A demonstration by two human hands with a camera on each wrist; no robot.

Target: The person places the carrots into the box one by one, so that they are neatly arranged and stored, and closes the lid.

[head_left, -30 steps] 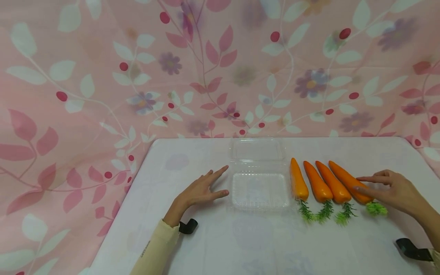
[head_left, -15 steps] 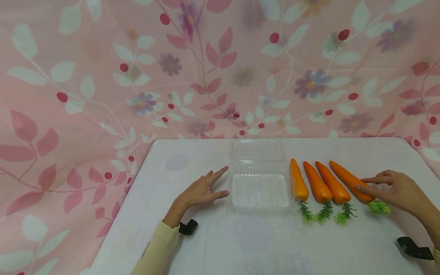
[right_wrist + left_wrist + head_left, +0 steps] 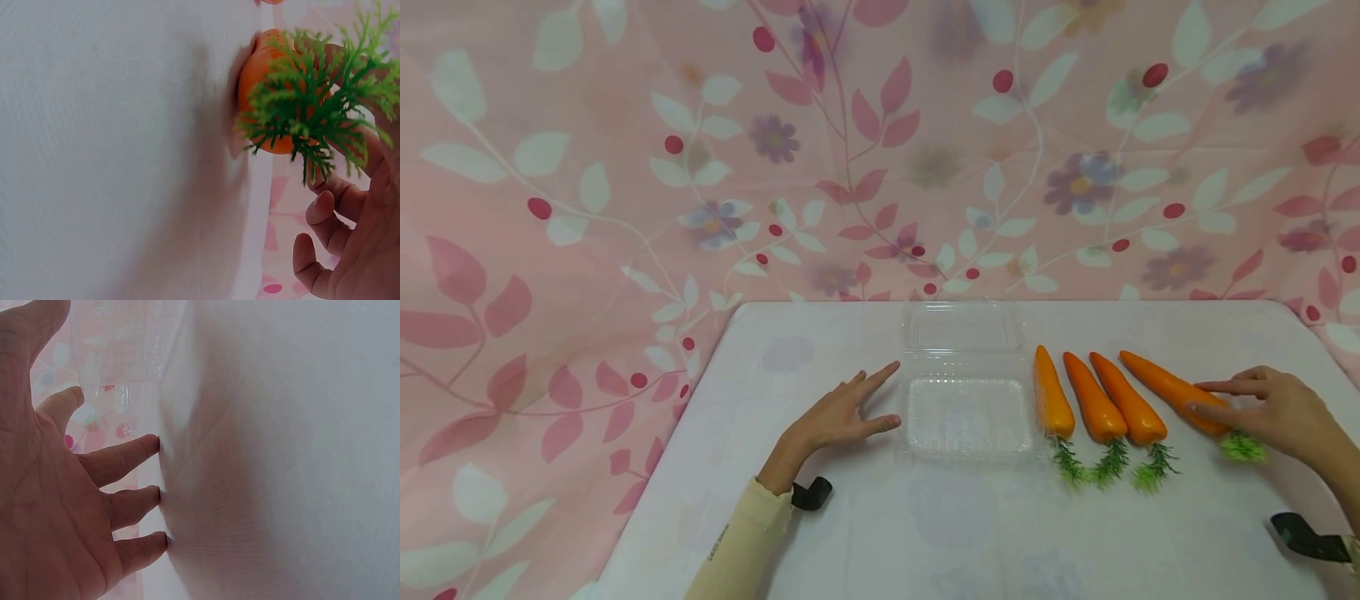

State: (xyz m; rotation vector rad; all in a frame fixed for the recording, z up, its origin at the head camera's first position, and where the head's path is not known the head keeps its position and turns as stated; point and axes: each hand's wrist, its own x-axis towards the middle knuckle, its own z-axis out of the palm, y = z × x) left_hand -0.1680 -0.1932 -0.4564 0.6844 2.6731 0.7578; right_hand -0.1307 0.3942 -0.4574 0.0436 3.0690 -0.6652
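Note:
The rightmost orange carrot [image 3: 1165,382] lies slanted on the table, its tip toward the back left. My right hand [image 3: 1288,410] pinches its thick end between thumb and index finger. In the right wrist view, the carrot's green leafy top [image 3: 319,109] covers part of that grip, and the other fingers curl loosely beside it. To the left, a clear plastic clamshell box [image 3: 970,417] stands with its lid [image 3: 962,327] folded back. My left hand [image 3: 835,417] is spread at the box's left side; in the left wrist view several fingertips [image 3: 147,444] rest on the cloth.
Three more carrots [image 3: 1097,408] lie side by side between the box and my right hand, leafy ends toward me. A white cloth covers the table [image 3: 985,533]. Behind it hangs a pink floral curtain [image 3: 880,150].
The rightmost carrot has slid a little to the right along with my right hand, widening its gap from the others. My left hand and the box have stayed in place.

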